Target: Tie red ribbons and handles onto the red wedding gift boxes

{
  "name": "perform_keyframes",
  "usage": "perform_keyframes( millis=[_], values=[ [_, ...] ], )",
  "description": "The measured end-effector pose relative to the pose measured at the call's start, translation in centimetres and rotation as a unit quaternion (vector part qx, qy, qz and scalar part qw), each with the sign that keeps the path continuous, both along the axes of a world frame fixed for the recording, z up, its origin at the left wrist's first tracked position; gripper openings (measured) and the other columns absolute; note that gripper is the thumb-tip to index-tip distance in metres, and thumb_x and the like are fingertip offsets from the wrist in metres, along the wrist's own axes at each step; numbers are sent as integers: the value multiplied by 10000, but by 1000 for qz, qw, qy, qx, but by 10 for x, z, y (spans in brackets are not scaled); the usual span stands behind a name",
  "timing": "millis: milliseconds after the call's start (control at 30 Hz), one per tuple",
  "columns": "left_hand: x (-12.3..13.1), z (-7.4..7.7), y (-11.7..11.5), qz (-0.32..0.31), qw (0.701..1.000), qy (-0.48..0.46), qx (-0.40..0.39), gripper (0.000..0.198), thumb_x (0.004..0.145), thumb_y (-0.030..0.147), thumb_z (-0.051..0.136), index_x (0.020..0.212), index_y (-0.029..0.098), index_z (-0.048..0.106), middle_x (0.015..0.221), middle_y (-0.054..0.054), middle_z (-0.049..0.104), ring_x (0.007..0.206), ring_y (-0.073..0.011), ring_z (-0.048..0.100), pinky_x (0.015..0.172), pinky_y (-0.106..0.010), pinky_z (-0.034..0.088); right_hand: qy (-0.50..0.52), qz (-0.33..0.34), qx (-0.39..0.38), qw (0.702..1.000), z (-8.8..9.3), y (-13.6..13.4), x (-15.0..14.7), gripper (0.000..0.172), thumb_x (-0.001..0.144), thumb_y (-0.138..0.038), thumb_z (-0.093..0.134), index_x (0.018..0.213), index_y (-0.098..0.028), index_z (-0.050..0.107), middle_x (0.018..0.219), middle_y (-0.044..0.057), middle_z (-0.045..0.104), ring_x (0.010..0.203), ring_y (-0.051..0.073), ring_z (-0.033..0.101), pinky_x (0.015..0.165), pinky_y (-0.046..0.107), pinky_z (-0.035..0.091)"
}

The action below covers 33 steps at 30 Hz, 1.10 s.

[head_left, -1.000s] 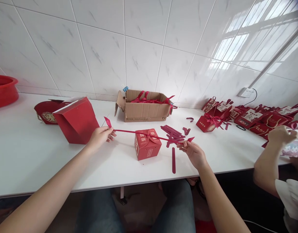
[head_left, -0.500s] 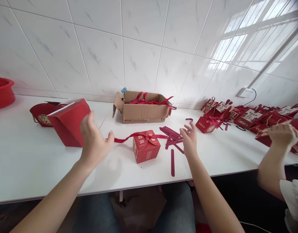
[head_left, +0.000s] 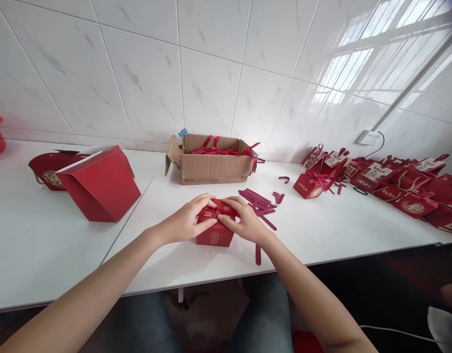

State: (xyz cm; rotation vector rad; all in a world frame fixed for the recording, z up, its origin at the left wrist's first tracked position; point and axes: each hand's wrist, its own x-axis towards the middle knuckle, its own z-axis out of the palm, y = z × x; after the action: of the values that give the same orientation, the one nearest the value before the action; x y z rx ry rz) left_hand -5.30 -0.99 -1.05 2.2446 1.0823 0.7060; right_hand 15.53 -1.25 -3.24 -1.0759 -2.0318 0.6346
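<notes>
A small red gift box [head_left: 214, 238] with pale printed characters sits near the table's front edge. Both of my hands are on its top, around the red ribbon [head_left: 219, 212] at the middle of the lid. My left hand [head_left: 191, 219] comes from the left, its fingers bent and its thumb along the lid's front edge. From the right, my right hand [head_left: 244, 218] has its thumb and fingers closed in at the ribbon's centre. Fingers cover much of the ribbon, and its loose ends are hidden.
An open cardboard carton [head_left: 214, 169] of red ribbons stands behind. Dark red strips [head_left: 261, 202] lie right of the box. A larger red box [head_left: 101, 189] is on the left. A ribboned box [head_left: 309, 185] and several gift boxes [head_left: 410, 189] stand on the right.
My hands came inward from beside the box onto its lid and ribbon. The ribbon no longer stretches out sideways. A co-worker's arms at the right have left the tabletop.
</notes>
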Motion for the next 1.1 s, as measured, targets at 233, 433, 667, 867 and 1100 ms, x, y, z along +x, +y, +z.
perform_keyframes(
  millis=[233, 433, 667, 867, 1100],
  values=[
    [-3, 3, -7, 32, 999, -19, -5, 382, 827, 514, 559, 1113, 262, 571, 1407, -92, 444, 1325, -313, 403, 1059, -449, 397, 14, -30, -1, 999, 0, -4, 10, 503, 825, -480, 612, 1273, -259, 550, 1358, 119, 478, 1239, 284, 505, 977, 445, 484],
    [-8, -1, 1, 143, 987, -59, -52, 526, 808, 540, 558, 1242, 254, 470, 1327, -97, 514, 1237, -285, 496, 1012, -430, 422, 75, -75, -128, 986, -1, -6, 24, 448, 740, -520, 676, 1054, -209, 603, 1079, 75, 619, 668, 134, 633, 613, 310, 537],
    [-6, 4, 7, 138, 976, -79, -147, 373, 738, 551, 636, 772, 211, 487, 601, 38, 485, 509, -121, 437, 490, -242, 335, 39, -78, -227, 970, 9, -3, 24, 509, 728, -674, 582, 656, -172, 540, 626, -15, 534, 536, 87, 432, 497, 236, 334],
    [2, 24, 0, 84, 960, -108, -244, 470, 763, 595, 589, 581, 186, 446, 589, 18, 388, 485, -94, 322, 425, -223, 203, 87, -43, -259, 961, 20, 7, 25, 466, 690, -621, 662, 633, -179, 523, 549, -52, 432, 527, 80, 383, 515, 235, 309],
    [-14, 13, 14, 111, 960, -27, -256, 408, 704, 521, 684, 613, 179, 480, 549, 35, 384, 481, -91, 373, 433, -208, 208, 138, -31, -250, 958, 6, 18, 31, 434, 668, -576, 707, 665, -179, 532, 564, -54, 435, 521, 76, 367, 461, 218, 306]
  ],
)
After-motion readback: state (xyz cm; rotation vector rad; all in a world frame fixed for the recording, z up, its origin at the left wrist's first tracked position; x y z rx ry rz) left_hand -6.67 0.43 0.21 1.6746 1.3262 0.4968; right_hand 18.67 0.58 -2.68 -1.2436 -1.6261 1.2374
